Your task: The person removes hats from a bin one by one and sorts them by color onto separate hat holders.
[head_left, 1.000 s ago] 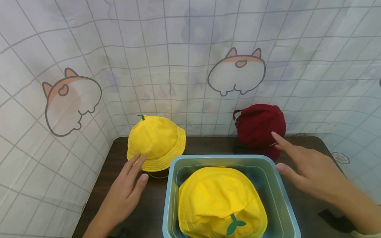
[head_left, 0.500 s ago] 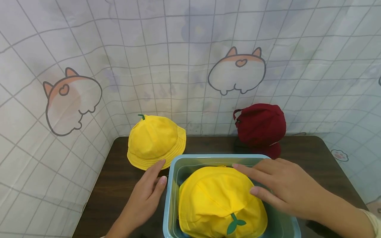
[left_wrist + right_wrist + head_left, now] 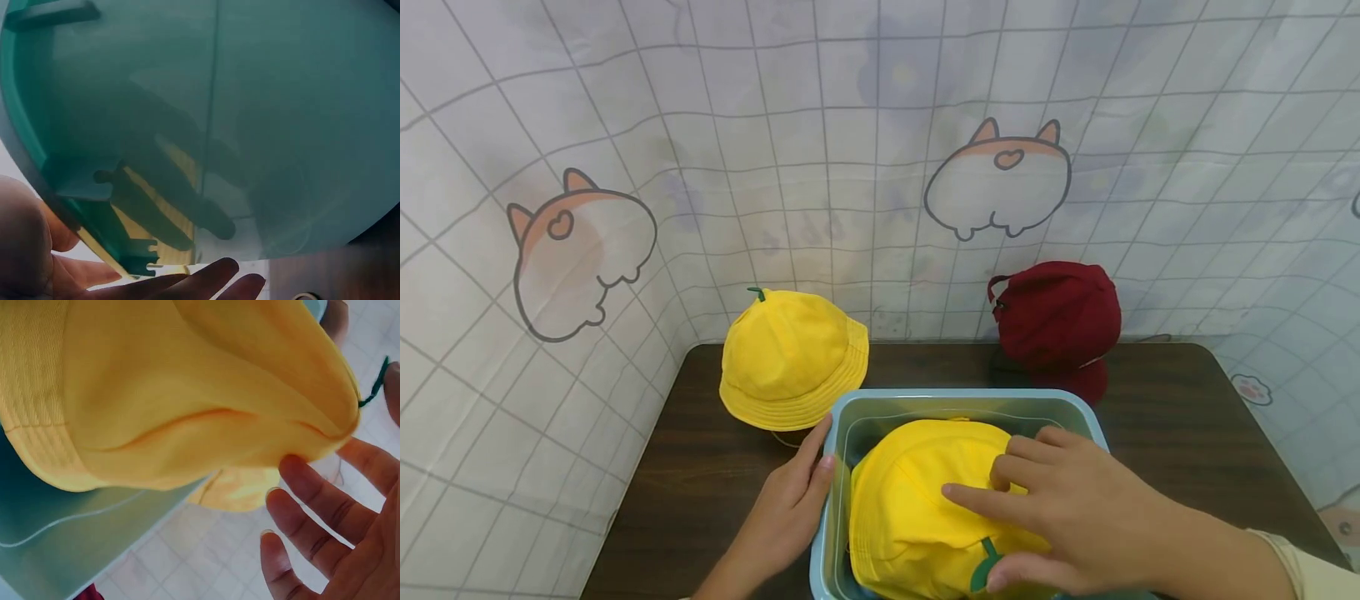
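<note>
A yellow bucket hat (image 3: 910, 500) with a green leaf sprout (image 3: 987, 550) on its crown lies in a light blue plastic tub (image 3: 966, 394). My right hand (image 3: 1067, 508) is over this hat, index finger extended across the crown and thumb beside the sprout. In the right wrist view its fingers are spread, with fingertips right at the hat's cloth (image 3: 187, 394). My left hand (image 3: 782, 508) holds the tub's left rim, thumb on top and fingers along the outer wall. The left wrist view shows that wall (image 3: 281, 125) close up, with the fingers (image 3: 206, 278) below.
A second yellow bucket hat (image 3: 790, 354) stands at the table's back left, behind the tub. At the back right is a dark red cap (image 3: 1060, 317) with a strap loop. Both are on the dark wooden table (image 3: 1195, 433), before a white gridded curtain (image 3: 880, 167).
My right hand has moved left from beside the red cap to over the hat in the tub. My left hand has come from near the back hat to the tub's rim.
</note>
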`<state>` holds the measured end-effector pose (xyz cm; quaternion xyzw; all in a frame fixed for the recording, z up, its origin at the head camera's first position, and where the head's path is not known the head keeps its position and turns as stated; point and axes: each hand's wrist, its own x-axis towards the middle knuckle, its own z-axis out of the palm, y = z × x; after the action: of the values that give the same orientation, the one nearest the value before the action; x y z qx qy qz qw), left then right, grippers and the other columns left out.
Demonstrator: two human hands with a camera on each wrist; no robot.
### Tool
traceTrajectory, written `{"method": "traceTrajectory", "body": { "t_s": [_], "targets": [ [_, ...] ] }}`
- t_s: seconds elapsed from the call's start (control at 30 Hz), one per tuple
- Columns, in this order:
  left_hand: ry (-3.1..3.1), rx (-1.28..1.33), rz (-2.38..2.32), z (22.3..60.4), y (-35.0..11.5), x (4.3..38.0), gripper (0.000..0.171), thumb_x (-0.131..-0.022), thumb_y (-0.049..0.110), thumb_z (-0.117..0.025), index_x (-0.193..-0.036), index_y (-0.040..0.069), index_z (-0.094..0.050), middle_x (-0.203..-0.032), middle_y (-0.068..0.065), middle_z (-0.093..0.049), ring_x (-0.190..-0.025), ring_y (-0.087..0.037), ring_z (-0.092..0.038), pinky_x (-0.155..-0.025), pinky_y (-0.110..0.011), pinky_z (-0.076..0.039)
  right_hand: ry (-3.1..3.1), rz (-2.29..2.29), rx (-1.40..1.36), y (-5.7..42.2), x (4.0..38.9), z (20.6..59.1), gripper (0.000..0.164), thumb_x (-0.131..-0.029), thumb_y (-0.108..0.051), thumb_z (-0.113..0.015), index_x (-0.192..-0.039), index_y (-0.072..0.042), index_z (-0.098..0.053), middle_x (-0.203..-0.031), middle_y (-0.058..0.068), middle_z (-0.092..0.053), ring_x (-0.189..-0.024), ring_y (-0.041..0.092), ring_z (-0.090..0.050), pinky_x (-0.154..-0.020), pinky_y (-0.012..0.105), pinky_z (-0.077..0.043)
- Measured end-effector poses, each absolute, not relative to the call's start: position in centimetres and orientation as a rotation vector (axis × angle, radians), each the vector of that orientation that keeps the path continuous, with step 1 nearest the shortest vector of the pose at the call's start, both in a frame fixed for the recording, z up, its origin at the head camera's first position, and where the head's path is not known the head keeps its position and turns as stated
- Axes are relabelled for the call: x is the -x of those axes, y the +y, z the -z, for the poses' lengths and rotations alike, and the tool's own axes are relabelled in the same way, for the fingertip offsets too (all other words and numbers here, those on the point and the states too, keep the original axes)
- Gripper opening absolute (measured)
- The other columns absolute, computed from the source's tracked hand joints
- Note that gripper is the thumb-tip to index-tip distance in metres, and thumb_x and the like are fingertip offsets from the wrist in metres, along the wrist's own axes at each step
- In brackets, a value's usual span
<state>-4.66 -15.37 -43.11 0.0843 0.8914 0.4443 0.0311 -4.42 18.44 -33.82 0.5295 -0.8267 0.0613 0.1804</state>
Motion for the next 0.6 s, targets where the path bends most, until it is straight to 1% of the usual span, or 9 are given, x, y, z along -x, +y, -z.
{"method": "traceTrajectory", "body": {
  "t_s": [0.1, 0.23, 0.4, 0.5, 0.6],
  "targets": [
    [2.744, -0.251, -1.348, 43.3, -15.2, 4.6, 0.053, -0.111, 0.036, -0.042, -0.162, 0.029, -0.03, -0.141, -0.008, -0.063, -0.121, -0.018, -0.063, -0.103, -0.05, -0.051, -2.29, -0.161, -1.545, 18.0, 4.6, 34.0, 0.051, -0.097, -0.067, -0.051, -0.134, -0.035, -0.065, -0.09, -0.015, -0.057, -0.082, 0.007, -0.047, -0.073, 0.025, -0.04],
    [2.729, -0.25, -1.35, 43.4, -15.1, 4.5, 0.054, -0.111, 0.035, -0.042, -0.163, 0.03, -0.027, -0.133, -0.01, -0.068, -0.11, -0.015, -0.067, -0.096, -0.043, -0.054, -2.249, -0.179, -1.6, 17.6, 5.1, 34.2, 0.041, -0.098, -0.062, -0.055, -0.125, -0.034, -0.069, -0.087, -0.014, -0.058, -0.079, 0.007, -0.045, -0.07, 0.023, -0.035],
    [2.713, -0.255, -1.364, 43.4, -15.0, 4.5, 0.054, -0.112, 0.036, -0.04, -0.163, 0.032, -0.024, -0.136, -0.011, -0.066, -0.107, -0.015, -0.068, -0.093, -0.039, -0.056, -2.236, -0.194, -1.65, 17.4, 5.6, 34.4, 0.027, -0.096, -0.055, -0.063, -0.112, -0.035, -0.07, -0.081, -0.015, -0.058, -0.076, 0.005, -0.045, -0.067, 0.018, -0.031],
    [2.7, -0.246, -1.376, 43.4, -14.9, 4.4, 0.055, -0.112, 0.036, -0.039, -0.163, 0.033, -0.022, -0.138, -0.012, -0.065, -0.104, -0.015, -0.069, -0.089, -0.036, -0.057, -2.21, -0.197, -1.664, 17.3, 6.0, 34.6, 0.024, -0.095, -0.053, -0.066, -0.107, -0.033, -0.07, -0.079, -0.015, -0.057, -0.074, 0.005, -0.044, -0.066, 0.018, -0.03],
    [2.702, -0.244, -1.38, 43.4, -14.9, 4.4, 0.055, -0.112, 0.036, -0.039, -0.163, 0.033, -0.022, -0.136, -0.013, -0.066, -0.101, -0.013, -0.07, -0.087, -0.034, -0.057, -2.188, -0.216, -1.661, 17.2, 6.3, 34.6, 0.024, -0.093, -0.052, -0.069, -0.105, -0.032, -0.071, -0.077, -0.015, -0.058, -0.073, 0.006, -0.044, -0.066, 0.018, -0.028]
  ]
}}
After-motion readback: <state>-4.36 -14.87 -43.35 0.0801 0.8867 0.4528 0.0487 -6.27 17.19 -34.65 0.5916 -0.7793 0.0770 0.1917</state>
